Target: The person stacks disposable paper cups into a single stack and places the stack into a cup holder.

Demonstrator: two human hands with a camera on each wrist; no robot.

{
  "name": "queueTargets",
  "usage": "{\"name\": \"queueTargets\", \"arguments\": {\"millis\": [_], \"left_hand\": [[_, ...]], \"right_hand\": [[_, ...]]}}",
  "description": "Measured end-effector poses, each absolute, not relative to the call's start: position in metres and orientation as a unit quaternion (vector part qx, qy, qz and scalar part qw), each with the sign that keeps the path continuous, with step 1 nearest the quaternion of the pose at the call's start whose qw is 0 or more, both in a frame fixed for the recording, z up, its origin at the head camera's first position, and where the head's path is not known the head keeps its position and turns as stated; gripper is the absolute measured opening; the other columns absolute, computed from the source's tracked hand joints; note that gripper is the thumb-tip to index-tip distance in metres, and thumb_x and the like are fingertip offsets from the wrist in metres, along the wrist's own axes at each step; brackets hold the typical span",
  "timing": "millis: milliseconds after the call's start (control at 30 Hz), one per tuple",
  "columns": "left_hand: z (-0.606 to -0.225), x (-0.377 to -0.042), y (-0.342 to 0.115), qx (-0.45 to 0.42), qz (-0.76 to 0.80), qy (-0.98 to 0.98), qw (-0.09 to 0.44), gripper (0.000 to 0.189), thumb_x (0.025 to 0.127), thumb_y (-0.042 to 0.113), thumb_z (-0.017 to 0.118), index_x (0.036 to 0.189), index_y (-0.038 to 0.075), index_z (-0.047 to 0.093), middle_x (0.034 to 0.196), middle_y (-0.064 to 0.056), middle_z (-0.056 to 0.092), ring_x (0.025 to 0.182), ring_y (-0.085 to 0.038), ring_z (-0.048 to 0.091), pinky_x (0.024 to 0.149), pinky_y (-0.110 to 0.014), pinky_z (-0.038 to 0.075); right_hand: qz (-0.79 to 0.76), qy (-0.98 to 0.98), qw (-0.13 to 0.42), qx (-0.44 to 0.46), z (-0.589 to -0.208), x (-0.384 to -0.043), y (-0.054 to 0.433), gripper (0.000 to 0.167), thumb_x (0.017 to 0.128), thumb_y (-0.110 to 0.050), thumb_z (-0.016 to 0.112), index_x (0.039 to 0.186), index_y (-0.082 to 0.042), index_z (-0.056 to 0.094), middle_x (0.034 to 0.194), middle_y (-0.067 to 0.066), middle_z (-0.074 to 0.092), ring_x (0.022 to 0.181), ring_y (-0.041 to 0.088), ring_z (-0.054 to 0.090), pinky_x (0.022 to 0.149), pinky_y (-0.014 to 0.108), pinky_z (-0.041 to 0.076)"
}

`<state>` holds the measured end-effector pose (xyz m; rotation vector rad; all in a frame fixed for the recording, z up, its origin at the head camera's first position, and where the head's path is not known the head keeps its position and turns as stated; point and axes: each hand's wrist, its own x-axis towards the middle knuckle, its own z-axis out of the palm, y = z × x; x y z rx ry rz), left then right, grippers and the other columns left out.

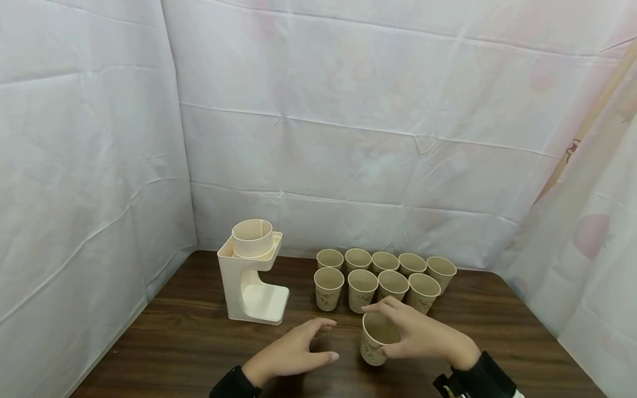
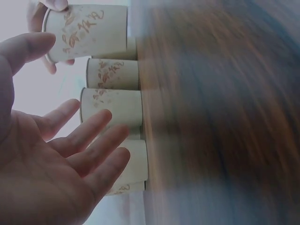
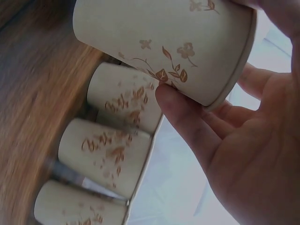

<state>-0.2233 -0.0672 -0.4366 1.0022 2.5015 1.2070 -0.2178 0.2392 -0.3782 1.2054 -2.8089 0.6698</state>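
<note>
My right hand (image 1: 415, 331) grips a beige paper cup (image 1: 370, 345) by its upper part, thumb on the near side and fingers at the far rim. Brown leaf and flower prints show on this cup (image 3: 164, 42) in the right wrist view. To its left, my left hand (image 1: 298, 351) reaches in with fingers spread and holds nothing. In the left wrist view its palm and parted fingers (image 2: 101, 161) show, and the gripped cup (image 2: 91, 30) is near the thumb. Behind the hands, several matching paper cups (image 1: 328, 287) stand upright in two rows.
A cream plastic stand (image 1: 231, 287) with a round open cylinder (image 1: 252, 239) on top is at the left of the dark wooden table (image 1: 174, 331). White cloth curtains (image 1: 323, 110) hang behind the table and along both sides.
</note>
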Motion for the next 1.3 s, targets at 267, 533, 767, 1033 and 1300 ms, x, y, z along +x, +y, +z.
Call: {"name": "queueTargets", "arguments": {"millis": [267, 533, 767, 1033, 1300], "left_hand": [[-0.439, -0.23, -0.059, 0.339, 0.422, 0.834, 0.105, 0.062, 0.094, 0.046, 0.068, 0.144, 0.015, 0.047, 0.139, -0.01, 0.056, 0.127, -0.026, 0.053, 0.097, -0.04, 0.049], [-0.442, -0.233, -0.049, 0.367, 0.44, 0.81, 0.125, 0.063, 0.092, 0.041, 0.07, 0.144, 0.015, 0.045, 0.137, -0.004, 0.057, 0.126, -0.022, 0.054, 0.098, -0.04, 0.048], [-0.445, -0.235, -0.043, 0.369, 0.438, 0.81, 0.128, 0.067, 0.09, 0.042, 0.072, 0.145, 0.016, 0.044, 0.14, 0.002, 0.052, 0.128, -0.017, 0.05, 0.101, -0.04, 0.045], [-0.447, -0.235, -0.038, 0.371, 0.451, 0.8, 0.136, 0.079, 0.089, 0.044, 0.074, 0.153, 0.019, 0.035, 0.139, 0.007, 0.054, 0.126, -0.011, 0.05, 0.101, -0.037, 0.045], [-0.451, -0.234, -0.039, 0.393, 0.465, 0.787, 0.103, 0.065, 0.087, 0.036, 0.078, 0.142, 0.019, 0.047, 0.125, 0.008, 0.063, 0.115, -0.009, 0.057, 0.093, -0.031, 0.048]], "right_hand": [[0.211, -0.883, 0.014, 0.418, -0.379, -0.216, 0.224, 0.07, 0.085, -0.029, 0.08, 0.146, -0.024, 0.047, 0.13, -0.006, 0.051, 0.117, 0.013, 0.054, 0.096, 0.035, 0.049], [0.232, -0.865, 0.014, 0.445, -0.381, -0.216, 0.212, 0.068, 0.087, -0.023, 0.078, 0.147, -0.021, 0.046, 0.13, -0.003, 0.051, 0.117, 0.014, 0.055, 0.096, 0.033, 0.048], [0.234, -0.866, 0.012, 0.441, -0.384, -0.215, 0.207, 0.065, 0.088, -0.025, 0.077, 0.146, -0.017, 0.048, 0.134, -0.004, 0.049, 0.121, 0.016, 0.054, 0.098, 0.033, 0.047], [0.236, -0.865, 0.009, 0.443, -0.386, -0.214, 0.205, 0.067, 0.087, -0.025, 0.078, 0.147, -0.017, 0.048, 0.127, -0.002, 0.051, 0.116, 0.014, 0.055, 0.097, 0.031, 0.047], [0.253, -0.876, -0.003, 0.41, -0.387, -0.211, 0.206, 0.073, 0.091, -0.037, 0.075, 0.152, -0.022, 0.038, 0.135, -0.001, 0.048, 0.116, 0.014, 0.053, 0.094, 0.031, 0.048]]}}
